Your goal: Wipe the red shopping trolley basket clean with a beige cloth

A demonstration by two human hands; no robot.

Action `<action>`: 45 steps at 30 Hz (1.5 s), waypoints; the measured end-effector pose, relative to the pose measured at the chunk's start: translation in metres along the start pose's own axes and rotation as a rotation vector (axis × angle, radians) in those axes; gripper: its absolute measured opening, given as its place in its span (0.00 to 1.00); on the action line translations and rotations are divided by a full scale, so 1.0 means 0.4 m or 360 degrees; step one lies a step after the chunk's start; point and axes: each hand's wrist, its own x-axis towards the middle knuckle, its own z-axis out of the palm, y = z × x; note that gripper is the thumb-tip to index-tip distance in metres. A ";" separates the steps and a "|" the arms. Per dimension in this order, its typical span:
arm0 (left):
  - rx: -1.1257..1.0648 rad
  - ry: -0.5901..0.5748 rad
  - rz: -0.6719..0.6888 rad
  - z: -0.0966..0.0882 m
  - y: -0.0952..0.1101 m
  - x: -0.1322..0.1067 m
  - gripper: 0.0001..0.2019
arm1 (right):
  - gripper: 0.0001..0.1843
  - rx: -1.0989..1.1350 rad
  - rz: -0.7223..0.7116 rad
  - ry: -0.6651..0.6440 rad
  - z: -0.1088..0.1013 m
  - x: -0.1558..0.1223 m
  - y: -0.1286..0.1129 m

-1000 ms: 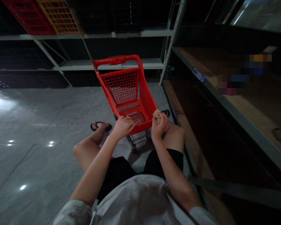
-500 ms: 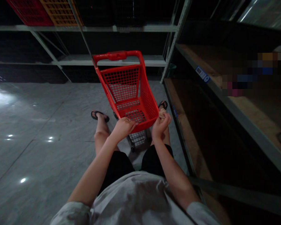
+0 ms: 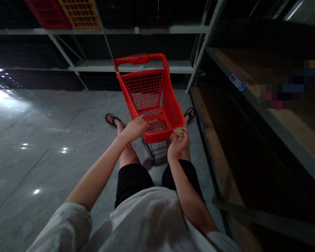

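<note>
A small red plastic shopping cart (image 3: 162, 137) stands between my legs, its lattice basket facing up and no goods visible inside. My left hand (image 3: 134, 129) is over the near left corner of the basket, its fingers loosely apart and holding nothing; whether it touches the rim I cannot tell. Close to the near right corner, my right hand (image 3: 176, 147) pinches a crumpled tan cloth (image 3: 178, 132) just outside the rim.
To the right runs a wooden shelf unit (image 3: 223, 66) with a blue label (image 3: 237, 82) and blurred items on it. A metal rack (image 3: 173, 65) is behind the cart, bearing a red crate (image 3: 51, 15) and a yellow crate (image 3: 81, 14). Grey floor (image 3: 42, 122) lies left.
My left hand has come off the middle of the near rim and moved to its left corner. My right hand, with the cloth, has shifted slightly toward me. The view has turned a little left.
</note>
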 end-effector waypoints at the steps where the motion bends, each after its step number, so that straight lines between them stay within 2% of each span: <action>1: 0.0050 0.0054 -0.0031 0.014 0.003 0.005 0.15 | 0.18 0.0000 0.0037 -0.0028 0.016 -0.018 -0.004; 3: 0.0111 0.0173 -0.0097 0.044 0.015 0.017 0.16 | 0.17 -0.0008 0.0035 -0.0156 0.055 -0.080 -0.021; 6: 0.0094 0.0274 -0.0159 0.070 0.028 0.030 0.16 | 0.14 0.0005 -0.0139 -0.0443 0.104 -0.173 -0.050; 8: 0.0073 0.0271 -0.0175 0.071 0.028 0.033 0.16 | 0.12 0.0015 -0.0288 -0.0586 0.112 -0.190 -0.055; 10: 0.0075 0.0243 -0.0189 0.064 0.026 0.030 0.16 | 0.11 0.0005 -0.0402 -0.0561 0.095 -0.156 -0.041; 13: 0.0109 0.0205 -0.0201 0.048 0.033 0.021 0.16 | 0.10 -0.0056 -0.0468 -0.0291 0.041 -0.033 0.005; 15: 0.0155 0.0200 -0.0245 0.040 0.055 0.023 0.17 | 0.12 -0.0136 -0.0464 -0.0087 0.006 0.056 0.027; 17: 0.0206 0.0155 -0.0309 0.037 0.095 0.038 0.18 | 0.13 -0.0218 -0.0517 0.0003 -0.015 0.113 0.030; 19: 0.0221 0.0023 -0.0367 0.042 0.147 0.063 0.18 | 0.14 -0.0282 -0.0689 -0.0159 -0.019 0.127 0.017; 22: 0.0142 -0.0231 -0.0544 0.061 0.223 0.094 0.18 | 0.18 -0.0317 -0.1039 -0.0651 -0.016 0.105 -0.004; 25: 0.0138 -0.0258 -0.0681 0.085 0.255 0.093 0.21 | 0.21 -0.0336 -0.1281 -0.0915 -0.037 0.125 -0.001; 28: 0.0207 -0.0174 -0.0581 0.099 0.242 0.063 0.25 | 0.19 -0.0371 -0.1397 -0.1049 -0.073 0.226 0.014; 30: 0.0240 -0.0157 -0.0507 0.099 0.223 0.037 0.26 | 0.17 -0.0357 -0.1412 -0.1171 -0.077 0.307 0.018; 32: 0.0282 -0.0131 -0.0431 0.091 0.206 0.010 0.26 | 0.17 -0.0324 -0.1400 -0.1308 -0.053 0.371 0.017; 35: 0.0305 -0.0051 -0.0289 0.070 0.183 -0.034 0.26 | 0.18 -0.0290 -0.1340 -0.1391 0.022 0.415 0.008; 38: 0.0307 0.0017 -0.0179 0.047 0.148 -0.087 0.25 | 0.21 -0.0230 -0.1253 -0.1302 0.096 0.400 -0.004; 40: 0.0311 0.0053 -0.0180 0.032 0.113 -0.122 0.24 | 0.21 -0.0152 -0.1245 -0.1262 0.117 0.358 -0.014; 42: 0.0299 0.0052 -0.0230 0.016 0.072 -0.150 0.24 | 0.20 -0.0079 -0.1294 -0.1317 0.109 0.297 -0.029; 45: 0.0286 -0.0047 -0.0369 -0.012 0.026 -0.161 0.24 | 0.18 -0.0064 -0.1408 -0.1517 0.056 0.194 -0.058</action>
